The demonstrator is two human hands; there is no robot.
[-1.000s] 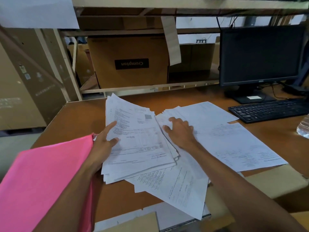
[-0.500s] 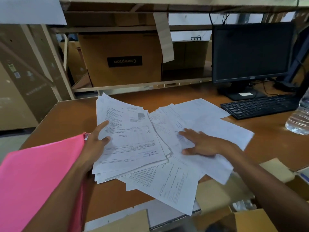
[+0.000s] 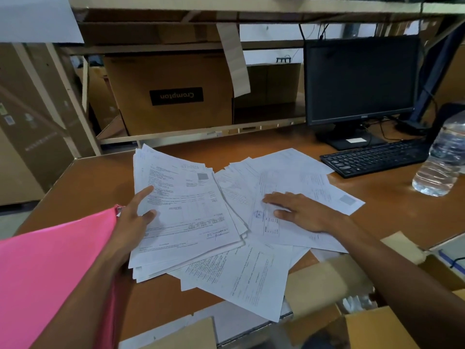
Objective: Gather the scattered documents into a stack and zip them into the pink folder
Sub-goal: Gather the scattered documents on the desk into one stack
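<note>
White printed documents lie spread over the brown desk (image 3: 88,177). A thicker pile (image 3: 186,210) sits at the left of the spread, and my left hand (image 3: 133,222) rests on its left edge with thumb and forefinger apart. Loose sheets (image 3: 302,177) fan out to the right; my right hand (image 3: 302,212) lies flat on them, fingers pointing left. More sheets (image 3: 246,278) stick out over the desk's near edge. The pink folder (image 3: 50,273) lies at the lower left under my left forearm, its zip hidden.
A black monitor (image 3: 359,79) and keyboard (image 3: 372,157) stand at the back right, with a clear water bottle (image 3: 442,159) at the right edge. Cardboard boxes (image 3: 171,94) fill the shelf behind the desk, and more cardboard (image 3: 327,280) sits below the near edge.
My right hand has moved from the middle of the spread to the right and dragged the far-right sheets leftward over the others. The left hand has stayed on the pile.
</note>
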